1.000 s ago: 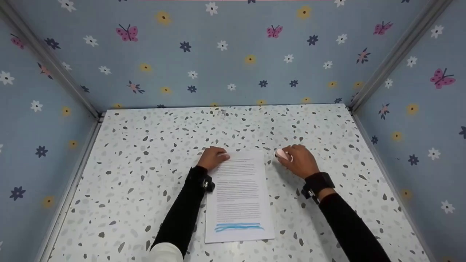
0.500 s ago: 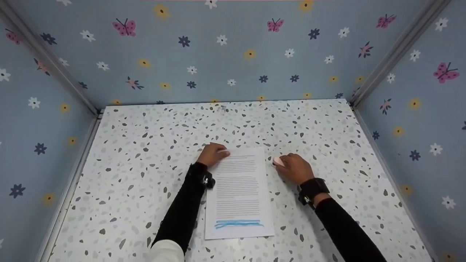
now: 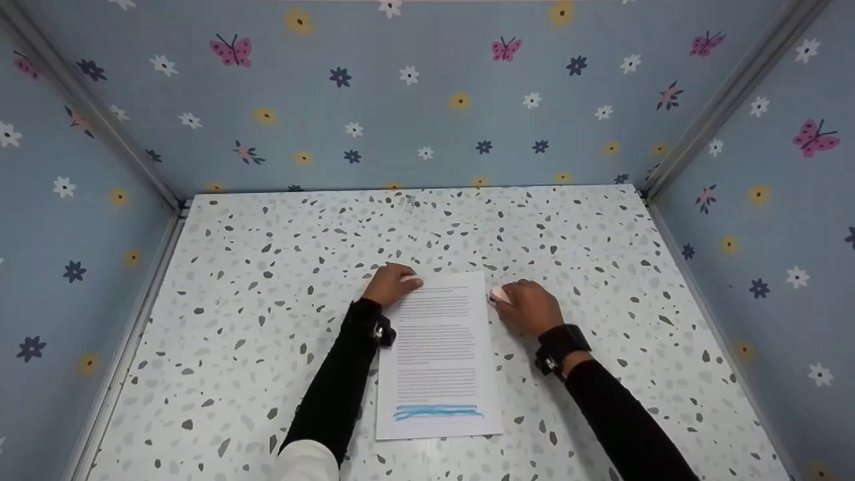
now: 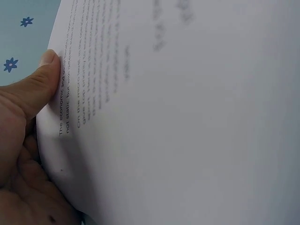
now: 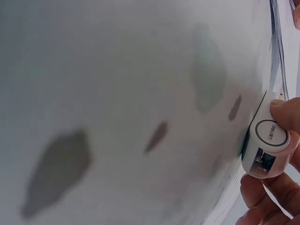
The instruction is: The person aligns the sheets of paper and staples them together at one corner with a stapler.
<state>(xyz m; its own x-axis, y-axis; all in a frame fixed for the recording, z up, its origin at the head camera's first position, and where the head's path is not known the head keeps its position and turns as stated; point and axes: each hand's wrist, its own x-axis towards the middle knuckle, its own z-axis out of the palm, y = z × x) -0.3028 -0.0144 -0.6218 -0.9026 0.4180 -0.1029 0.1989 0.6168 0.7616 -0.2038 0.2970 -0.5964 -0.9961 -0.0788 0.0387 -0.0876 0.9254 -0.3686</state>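
A stack of printed paper sheets (image 3: 437, 347) lies on the table, with blue marker strokes across its lower lines. My left hand (image 3: 393, 284) pinches its upper left corner; in the left wrist view the thumb (image 4: 44, 82) lies on the printed side and the fingers curl at the edge. My right hand (image 3: 531, 308) holds a small pale pink and white stapler (image 5: 272, 133) between thumb and fingers. The stapler is just right of the stack's upper right edge, apart from it in the head view. The right palm hides part of the stapler.
The speckled white table (image 3: 267, 267) extends around the paper on all sides. Blue flowered panels (image 3: 414, 100) enclose it at the back, left and right, with grey metal posts (image 3: 721, 100) in the corners.
My right hand has moved left with the stapler, closer to the paper's upper right edge. The left hand keeps its grip on the corner. The head view has shifted slightly.
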